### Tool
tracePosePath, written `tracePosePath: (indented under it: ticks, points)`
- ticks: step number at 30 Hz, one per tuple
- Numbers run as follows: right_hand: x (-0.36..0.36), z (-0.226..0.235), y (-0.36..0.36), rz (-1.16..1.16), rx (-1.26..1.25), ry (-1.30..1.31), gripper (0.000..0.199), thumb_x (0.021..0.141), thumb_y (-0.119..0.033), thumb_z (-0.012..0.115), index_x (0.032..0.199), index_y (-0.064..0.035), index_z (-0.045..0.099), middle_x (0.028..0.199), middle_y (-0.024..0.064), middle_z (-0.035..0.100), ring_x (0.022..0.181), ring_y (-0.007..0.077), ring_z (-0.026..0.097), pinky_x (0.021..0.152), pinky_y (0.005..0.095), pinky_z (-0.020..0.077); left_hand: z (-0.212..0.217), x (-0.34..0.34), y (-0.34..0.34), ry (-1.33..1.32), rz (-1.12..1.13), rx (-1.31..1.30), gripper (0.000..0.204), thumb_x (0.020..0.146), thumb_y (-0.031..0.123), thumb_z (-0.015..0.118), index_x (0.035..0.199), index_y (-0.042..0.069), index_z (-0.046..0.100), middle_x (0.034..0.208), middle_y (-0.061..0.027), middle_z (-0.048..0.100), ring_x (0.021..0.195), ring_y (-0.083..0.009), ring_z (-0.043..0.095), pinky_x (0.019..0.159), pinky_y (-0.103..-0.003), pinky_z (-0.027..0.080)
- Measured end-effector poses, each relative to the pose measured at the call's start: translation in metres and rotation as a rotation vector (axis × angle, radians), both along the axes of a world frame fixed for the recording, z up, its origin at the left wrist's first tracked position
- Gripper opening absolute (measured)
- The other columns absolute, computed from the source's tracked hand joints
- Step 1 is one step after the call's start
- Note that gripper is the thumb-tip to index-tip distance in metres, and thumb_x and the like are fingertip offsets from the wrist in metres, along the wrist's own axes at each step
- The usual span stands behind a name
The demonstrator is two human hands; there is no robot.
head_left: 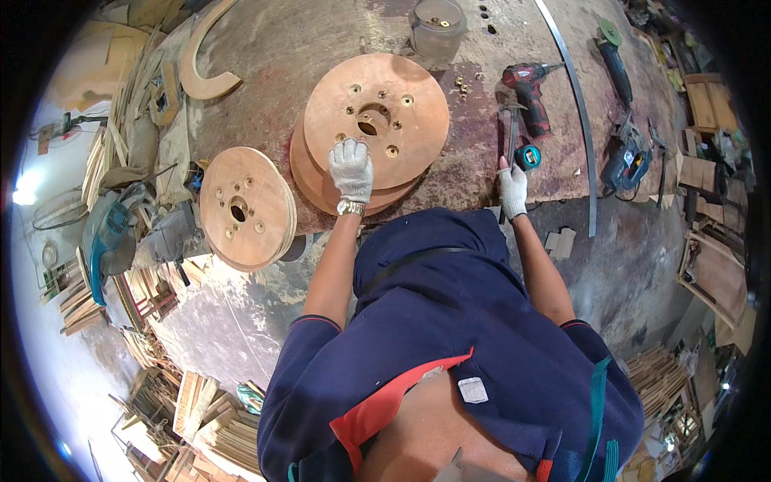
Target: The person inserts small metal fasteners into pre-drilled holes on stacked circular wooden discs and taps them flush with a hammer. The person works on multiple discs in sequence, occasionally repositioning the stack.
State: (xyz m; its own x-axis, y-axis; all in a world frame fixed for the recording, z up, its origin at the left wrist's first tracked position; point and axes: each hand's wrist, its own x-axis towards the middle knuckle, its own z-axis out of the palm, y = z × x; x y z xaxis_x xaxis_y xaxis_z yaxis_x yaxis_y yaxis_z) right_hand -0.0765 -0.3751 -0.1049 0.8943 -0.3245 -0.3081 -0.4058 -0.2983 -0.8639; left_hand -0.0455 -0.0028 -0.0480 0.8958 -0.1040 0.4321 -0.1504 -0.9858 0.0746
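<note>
A large round plywood disc (pixel 426 112), with a centre hole and a ring of smaller holes, lies on top of another disc (pixel 307 178). Some of its small holes hold brass-coloured inserts. My gloved left hand (pixel 351 170) rests on its near left part, fingers curled beside a small hole; whatever they may pinch is hidden. To the right, my gloved right hand (pixel 513 191) is closed around the handle of a hammer (pixel 512 128), whose head points away from me. A round black-and-teal tape measure (pixel 528 157) lies just beside that hand.
Smaller stacked discs (pixel 245 205) sit left at the bench edge. Brass inserts (pixel 462 88) lie loose near a plastic tub (pixel 438 32). Rightward are a cordless drill (pixel 530 96), a long metal strip (pixel 580 104), an angle grinder (pixel 617 68) and a jigsaw (pixel 628 161).
</note>
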Motion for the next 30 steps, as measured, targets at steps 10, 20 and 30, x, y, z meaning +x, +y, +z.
tracePosePath:
  ticks: [10, 20, 30]
  points:
    - [0.0, 0.01, 0.001, 0.001, 0.032, 0.027, 0.048, 0.102, -0.045, 0.061, 0.089, 0.0005, 0.065, 0.069, 0.0006, 0.053, 0.067, 0.0106, 0.045, 0.061, 0.0318, 0.0401, 0.01, 0.0, 0.0, 0.02, -0.051, 0.024, 0.02, 0.075, 0.014, 0.075, 0.093, 0.011, 0.067, 0.095, -0.0065, 0.064, 0.093, -0.0263, 0.061, 0.079, -0.044, 0.046]
    - [0.0, 0.005, -0.001, 0.008, -0.006, 0.017, 0.048, 0.101, -0.046, 0.061, 0.088, 0.0003, 0.064, 0.069, 0.0022, 0.056, 0.067, 0.012, 0.048, 0.062, 0.0336, 0.0415, 0.02, -0.011, -0.013, 0.134, -0.006, 0.0, 0.034, 0.075, 0.023, 0.073, 0.104, 0.006, 0.069, 0.107, -0.0119, 0.064, 0.103, -0.0299, 0.059, 0.088, -0.046, 0.045]
    - [0.002, 0.008, -0.001, 0.029, 0.032, 0.025, 0.049, 0.101, -0.048, 0.061, 0.08, -0.0036, 0.06, 0.067, -0.001, 0.05, 0.064, 0.0104, 0.043, 0.058, 0.032, 0.0369, 0.036, 0.013, -0.015, 0.216, 0.011, -0.03, 0.037, 0.086, 0.036, 0.069, 0.11, 0.008, 0.067, 0.117, -0.0135, 0.062, 0.113, -0.0323, 0.055, 0.098, -0.049, 0.041]
